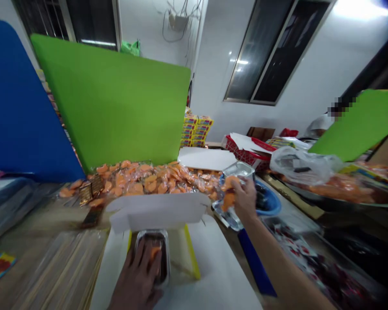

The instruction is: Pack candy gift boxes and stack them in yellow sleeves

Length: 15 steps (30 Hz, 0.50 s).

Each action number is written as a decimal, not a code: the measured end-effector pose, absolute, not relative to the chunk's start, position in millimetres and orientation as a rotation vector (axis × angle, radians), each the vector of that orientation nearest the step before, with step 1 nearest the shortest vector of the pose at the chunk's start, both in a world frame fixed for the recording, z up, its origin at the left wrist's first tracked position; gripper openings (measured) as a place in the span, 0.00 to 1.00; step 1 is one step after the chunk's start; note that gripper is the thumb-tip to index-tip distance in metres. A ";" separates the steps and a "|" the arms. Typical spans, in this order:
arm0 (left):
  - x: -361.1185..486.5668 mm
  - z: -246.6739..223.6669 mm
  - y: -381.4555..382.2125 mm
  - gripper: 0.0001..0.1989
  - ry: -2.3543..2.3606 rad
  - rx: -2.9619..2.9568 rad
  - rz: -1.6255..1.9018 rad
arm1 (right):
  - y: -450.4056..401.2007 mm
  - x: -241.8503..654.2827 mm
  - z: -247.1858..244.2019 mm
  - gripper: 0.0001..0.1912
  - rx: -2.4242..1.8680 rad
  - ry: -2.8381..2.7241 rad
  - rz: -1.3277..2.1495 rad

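My left hand (136,273) reaches over a small foil tray (153,234) with its fingers spread. An orange piece (155,252) lies at its fingertips inside the tray. The tray sits within an unfolded white carton (161,211) with yellow inner edges. To the right, my right hand (245,198) is closed on orange pieces in clear wrap (229,196), blurred by motion. Close by are other foil trays (242,168) and a blue basin (273,202) of dark things. A heap of wrapped orange pieces (142,178) spreads behind the carton.
Upright green (116,103) and blue (22,99) boards stand behind the table at the left. Stacked yellow boxes (195,129) and a red basket (242,153) are at the back. Clear packets (64,258) lie left; a bin of small packets (310,258) is right. Another person is partly visible far right.
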<state>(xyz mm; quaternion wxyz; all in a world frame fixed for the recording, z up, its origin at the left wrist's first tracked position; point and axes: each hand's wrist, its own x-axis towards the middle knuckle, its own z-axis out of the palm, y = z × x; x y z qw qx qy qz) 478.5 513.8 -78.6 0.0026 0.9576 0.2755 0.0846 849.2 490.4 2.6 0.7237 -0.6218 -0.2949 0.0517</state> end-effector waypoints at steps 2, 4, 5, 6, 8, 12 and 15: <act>482.5 -62.5 504.2 0.36 0.948 2.946 0.125 | 443.2 818.5 0.9 0.18 -1.375 -0.596 0.140; 487.3 -46.0 497.0 0.34 1.004 2.896 0.018 | 411.9 777.0 -4.3 0.18 -1.362 -0.594 0.240; 489.2 -39.5 494.5 0.34 1.023 2.882 -0.015 | 404.0 755.2 -7.5 0.17 -1.353 -0.624 0.324; 490.6 -34.8 492.7 0.34 1.035 2.875 -0.038 | 401.6 734.3 -10.6 0.16 -1.352 -0.681 0.399; 491.6 -30.5 490.2 0.34 1.053 2.875 -0.065 | 410.4 700.0 -15.5 0.14 -1.370 -0.829 0.421; 490.2 -32.2 487.2 0.35 1.060 2.881 -0.065 | 449.5 667.6 -13.3 0.09 -1.382 -1.037 0.439; 490.0 -32.3 485.1 0.36 1.088 2.880 -0.050 | 466.5 663.4 -1.7 0.07 -1.371 -1.049 0.474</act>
